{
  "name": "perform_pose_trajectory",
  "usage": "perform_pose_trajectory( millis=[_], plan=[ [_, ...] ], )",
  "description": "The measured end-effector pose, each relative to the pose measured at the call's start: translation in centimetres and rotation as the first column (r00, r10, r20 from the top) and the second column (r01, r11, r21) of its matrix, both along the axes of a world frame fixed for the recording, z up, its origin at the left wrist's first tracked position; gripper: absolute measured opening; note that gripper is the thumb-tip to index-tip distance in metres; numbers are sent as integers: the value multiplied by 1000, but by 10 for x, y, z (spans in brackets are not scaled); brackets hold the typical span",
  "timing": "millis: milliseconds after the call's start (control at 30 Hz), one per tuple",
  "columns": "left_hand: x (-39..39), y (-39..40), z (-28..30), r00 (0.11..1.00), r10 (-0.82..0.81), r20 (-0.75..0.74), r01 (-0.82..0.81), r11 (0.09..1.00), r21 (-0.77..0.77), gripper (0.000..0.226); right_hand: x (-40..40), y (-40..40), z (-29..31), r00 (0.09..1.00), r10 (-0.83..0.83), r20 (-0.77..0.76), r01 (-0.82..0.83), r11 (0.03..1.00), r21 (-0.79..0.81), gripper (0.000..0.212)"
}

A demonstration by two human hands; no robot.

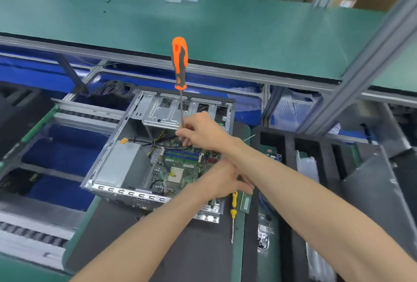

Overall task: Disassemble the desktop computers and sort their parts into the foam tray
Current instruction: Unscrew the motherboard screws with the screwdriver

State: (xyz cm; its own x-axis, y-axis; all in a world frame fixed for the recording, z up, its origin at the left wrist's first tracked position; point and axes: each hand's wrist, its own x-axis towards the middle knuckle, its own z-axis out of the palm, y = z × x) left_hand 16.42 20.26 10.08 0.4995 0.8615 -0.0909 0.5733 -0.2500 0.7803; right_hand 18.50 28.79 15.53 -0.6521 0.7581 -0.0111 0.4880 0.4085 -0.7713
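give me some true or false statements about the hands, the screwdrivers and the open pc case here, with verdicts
1. The right hand grips the shaft of the orange-handled screwdriver, handle pointing up. True.
2. The yellow-handled screwdriver is held in the left hand. False: it lies on the dark mat beside the open silver computer case.
3. The green motherboard is still inside the case. True.
4. The orange-handled screwdriver lies flat on the green upper shelf. False: it stands upright over the case.
5. The black foam tray sits left of the case. False: right.
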Motion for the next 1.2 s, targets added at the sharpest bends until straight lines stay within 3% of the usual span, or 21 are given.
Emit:
perform_pose_trajectory(
  millis=[67, 133, 233, 300, 367, 467, 533, 633, 867, 1033, 1133, 1200],
  plan=[
    [15, 1, 0, 990, -105, -91, 108, 994, 33, 46, 2, -3, 7, 1000, -9, 13, 9, 1000, 10, 21],
    [8, -1, 2, 959, -216, -181, 239, 964, 116, 42, 5, -6, 9, 999, -42, 17, 42, 999, 10, 19],
    [-43, -10, 9, 960, -254, -121, 273, 945, 182, 29, 8, -11, 9, 996, -91, 12, 91, 996, 12, 21],
    [-87, -22, 12, 986, -135, -103, 154, 965, 211, 27, 9, -15, 7, 993, -120, 5, 120, 993, 7, 20],
    [-124, -32, 9, 992, 110, -68, -84, 947, 309, 37, 9, -19, 4, 988, -155, 3, 155, 988, 7, 20],
    [-152, -30, 2, 872, 488, -27, -438, 805, 399, 29, 5, -25, -2, 980, -198, -3, 198, 980, -10, 22],
    [-156, -22, -1, 837, 546, -32, -521, 813, 259, 7, 2, -30, -7, 977, -212, 7, 212, 977, -9, 23],
    [-150, -11, -6, 915, 403, 36, -402, 915, -19, 26, -2, -37, -13, 978, -204, 32, 204, 979, 3, 24],
    [-142, 7, -22, 949, 314, 32, -311, 949, -56, 9, 1, -42, -13, 971, -238, 37, 235, 970, 66, 25],
    [-141, 9, -31, 952, 307, -20, -306, 937, -168, 12, 4, -35, 9, 961, -257, -100, 267, 958, 103, 21],
    [-141, 12, -33, 953, 302, -38, -303, 934, -188, 25, 5, -33, 19, 959, -234, -162, 254, 960, 119, 18],
    [-140, 10, -33, 952, 295, -75, -305, 931, -202, 19, 4, -30, 26, 954, -213, -212, 243, 962, 128, 22]
  ],
)
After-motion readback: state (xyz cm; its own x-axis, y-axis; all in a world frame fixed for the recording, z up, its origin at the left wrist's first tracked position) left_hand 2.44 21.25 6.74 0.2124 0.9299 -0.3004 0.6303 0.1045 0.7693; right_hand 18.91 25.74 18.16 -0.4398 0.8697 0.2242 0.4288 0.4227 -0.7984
